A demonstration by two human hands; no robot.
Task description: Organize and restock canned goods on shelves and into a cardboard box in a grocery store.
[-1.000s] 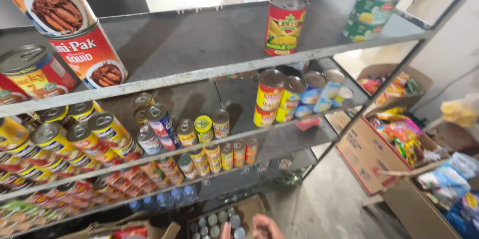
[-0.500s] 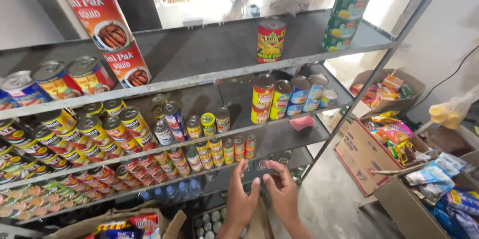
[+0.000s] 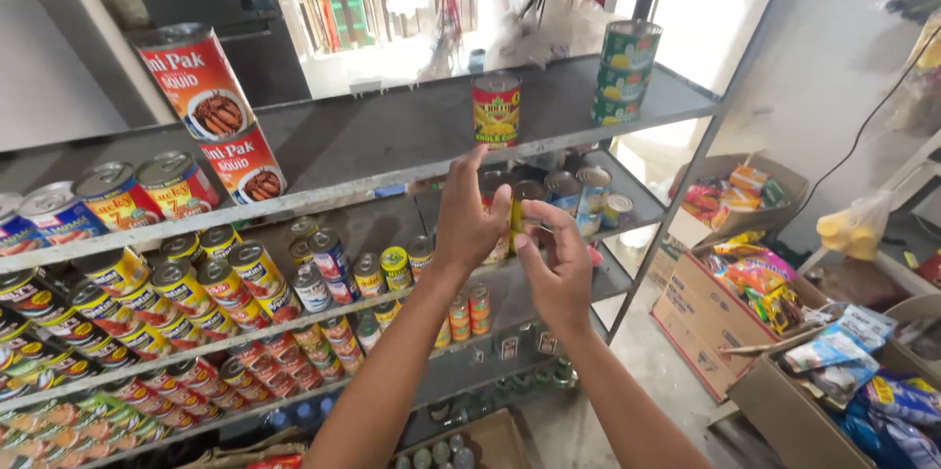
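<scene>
Both hands are lifting a small can up in front of the metal shelves.

The left hand (image 3: 469,219) is wrapping loosely around the yellow-labelled can (image 3: 512,226) from the left, fingers curved and partly open, while the right hand (image 3: 559,268) is pinching narrowly at its right side with thumb and fingertips; the can is mostly hidden between them, in the air level with the second shelf. It looks rigid, fairly weighty for its size and smooth enough to slip, so a grip around the label wall seems surest. Behind the hands, more cans (image 3: 578,187) are standing on that shelf, and further up a single red and yellow can (image 3: 496,109) is standing on the top shelf (image 3: 392,141) near a green stack (image 3: 623,72).
</scene>
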